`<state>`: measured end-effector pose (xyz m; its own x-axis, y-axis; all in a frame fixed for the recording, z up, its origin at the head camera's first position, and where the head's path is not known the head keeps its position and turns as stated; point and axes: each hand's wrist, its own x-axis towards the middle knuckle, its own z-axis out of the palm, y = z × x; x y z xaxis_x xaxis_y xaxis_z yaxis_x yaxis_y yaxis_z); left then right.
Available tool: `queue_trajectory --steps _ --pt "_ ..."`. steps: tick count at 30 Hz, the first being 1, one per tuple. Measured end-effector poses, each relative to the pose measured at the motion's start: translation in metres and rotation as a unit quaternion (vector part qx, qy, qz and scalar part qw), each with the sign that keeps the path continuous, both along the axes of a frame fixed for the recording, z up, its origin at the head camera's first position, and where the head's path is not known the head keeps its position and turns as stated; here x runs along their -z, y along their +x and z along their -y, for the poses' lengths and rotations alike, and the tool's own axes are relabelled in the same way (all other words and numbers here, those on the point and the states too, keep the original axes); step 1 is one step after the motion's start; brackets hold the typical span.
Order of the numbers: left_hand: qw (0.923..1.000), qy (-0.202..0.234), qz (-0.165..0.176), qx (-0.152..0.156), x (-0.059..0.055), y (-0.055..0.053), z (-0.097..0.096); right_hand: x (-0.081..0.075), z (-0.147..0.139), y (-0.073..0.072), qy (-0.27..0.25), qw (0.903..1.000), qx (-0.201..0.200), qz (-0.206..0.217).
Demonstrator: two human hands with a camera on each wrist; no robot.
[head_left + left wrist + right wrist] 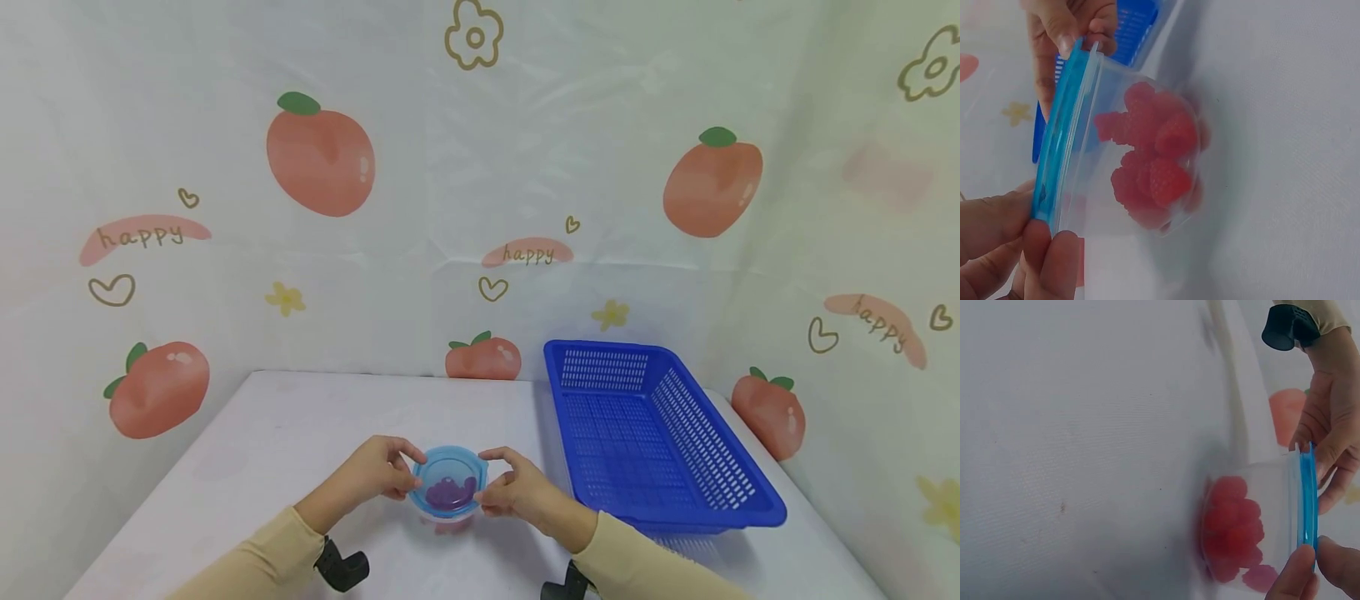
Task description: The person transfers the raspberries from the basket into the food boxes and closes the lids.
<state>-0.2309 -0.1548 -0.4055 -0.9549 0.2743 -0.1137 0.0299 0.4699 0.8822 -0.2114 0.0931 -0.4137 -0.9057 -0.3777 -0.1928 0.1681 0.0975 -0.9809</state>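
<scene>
A clear plastic container (1275,494) stands upright on the white table in front of me. Several red raspberries (1169,150) lie in its bottom. Across its top sits a round blue lid (450,460), see-through enough that the berries look purple from above. My left hand (382,468) pinches the left edge of the lid, with fingertips at the container's rim. On the opposite side my right hand (523,492) pinches the lid's right edge between thumb and fingers. In the left wrist view, lid and clear rim run close alongside each other.
A blue perforated plastic basket (667,518) stands to the right, just beyond my right forearm. White table surface (315,408) stretches left of and behind the container. A printed white curtain (420,167) hangs behind the table and at both sides.
</scene>
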Motion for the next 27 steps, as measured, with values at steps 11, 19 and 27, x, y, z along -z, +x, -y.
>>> queue_trajectory --steps 11,19,27 --pt "0.9994 -0.011 0.025 -0.02 -0.002 -0.004 -0.003 -0.001 0.001 0.001 0.01 0.9999 0.002 0.002" --pt "0.995 0.015 0.081 -0.057 0.003 -0.011 -0.005 -0.002 0.001 0.002 0.03 0.9995 0.009 0.003" --pt "0.9939 0.008 0.095 -0.056 0.003 -0.013 -0.003 0.006 0.004 0.003 0.003 0.9997 0.025 0.003"
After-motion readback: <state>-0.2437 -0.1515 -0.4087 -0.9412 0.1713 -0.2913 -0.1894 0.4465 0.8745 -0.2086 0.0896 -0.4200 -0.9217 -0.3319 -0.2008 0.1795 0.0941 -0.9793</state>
